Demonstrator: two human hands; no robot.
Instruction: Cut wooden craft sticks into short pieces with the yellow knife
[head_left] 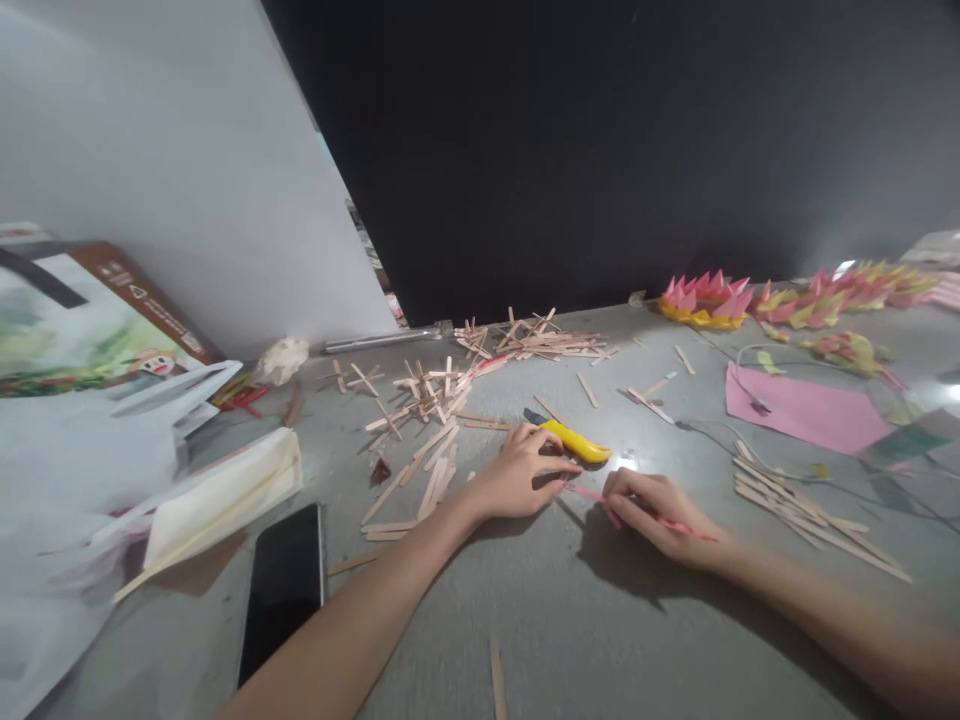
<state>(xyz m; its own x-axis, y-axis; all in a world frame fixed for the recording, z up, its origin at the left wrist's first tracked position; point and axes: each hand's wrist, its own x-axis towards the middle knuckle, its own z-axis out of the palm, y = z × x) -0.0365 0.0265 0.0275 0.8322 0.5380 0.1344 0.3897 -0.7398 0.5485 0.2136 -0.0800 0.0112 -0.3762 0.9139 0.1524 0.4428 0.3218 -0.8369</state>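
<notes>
My right hand (652, 510) is closed around a slim pink pen-like tool (585, 491). One end points left past the fingers, and the other shows along the wrist. At its left end, the thumb and fingertips of my left hand (523, 472) are bent close together. Whatever small thing they pinch is hidden or too small to name. Just beyond the left fingers lies a yellow utility knife (576, 441) with a dark end. Loose wooden craft sticks (439, 480) are scattered left of that hand.
Crossed craft sticks (544, 340) are heaped at the back. More sticks (810, 510), pink paper (806, 408) and a cable (724, 435) lie right. Pink-yellow folded-paper pieces (705, 300) line the dark panel. A phone (281, 585) and bags (67, 480) are left.
</notes>
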